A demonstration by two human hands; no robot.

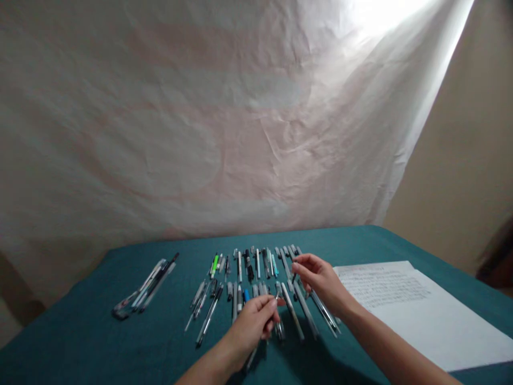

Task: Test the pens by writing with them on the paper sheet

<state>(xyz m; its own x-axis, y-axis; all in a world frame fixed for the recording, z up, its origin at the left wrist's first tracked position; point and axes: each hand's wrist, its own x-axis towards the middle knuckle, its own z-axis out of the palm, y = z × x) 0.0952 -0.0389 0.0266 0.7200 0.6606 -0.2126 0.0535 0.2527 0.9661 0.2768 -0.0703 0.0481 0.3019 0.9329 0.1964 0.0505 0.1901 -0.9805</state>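
My left hand (260,315) is closed in a pinch around a slim pen (251,359), which slants down toward me below the fingers. The pen's thin tip shows just above the thumb. To the right and a little higher, the fingers of my right hand (318,275) pinch a small dark piece (294,277) that looks like a pen cap, though it is too small to be sure. Beneath and around both hands lie rows of pens (292,310), many with clear barrels and loose caps. A bright green pen (215,265) and a turquoise pen (274,265) stand out.
At the left lies a separate group of pens (150,286) beside a clear plastic sleeve. A large white sheet with handwriting (433,321) covers the right side of the green tablecloth (80,331). Behind the table hangs a pale wrinkled cloth (240,133).
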